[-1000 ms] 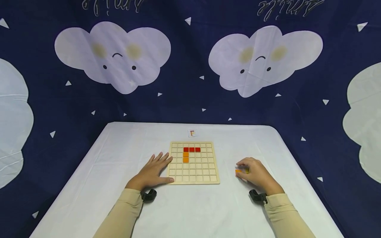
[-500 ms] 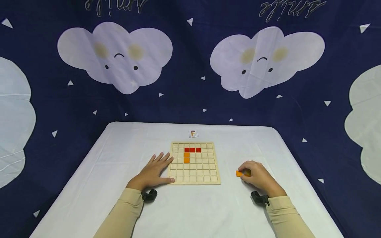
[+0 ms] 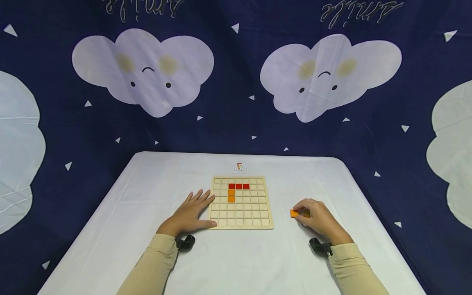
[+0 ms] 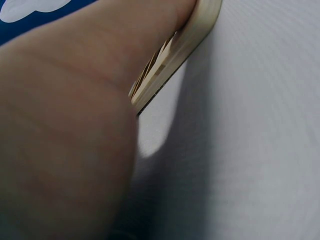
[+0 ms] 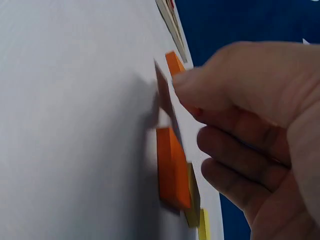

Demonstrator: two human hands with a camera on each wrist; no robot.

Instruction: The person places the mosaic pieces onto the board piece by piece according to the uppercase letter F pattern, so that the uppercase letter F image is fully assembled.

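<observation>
My left hand (image 3: 189,213) lies with fingers spread at the left side of a wooden grid board (image 3: 250,213), its thumb over the near left corner. In the right wrist view, an orange square tile (image 5: 173,62) is pinched between the thumb and a finger of my right hand (image 3: 315,215), just off the white table. Below that hand another orange tile (image 5: 171,167) and yellow tiles (image 5: 193,197) rest on the cloth, mostly hidden in the head view. On the board, a row of red tiles (image 3: 239,186) runs above orange tiles (image 3: 231,196).
A small printed pattern card (image 3: 239,166) lies beyond the board's far edge. White cloth covers the table (image 3: 166,176). Behind it hangs a dark blue curtain (image 3: 236,73) with clouds and triangles.
My right hand's fingers have closed together on the orange tile, which first slid into fuller view, then shifted slightly left. The left hand has stayed on the board's edge.
</observation>
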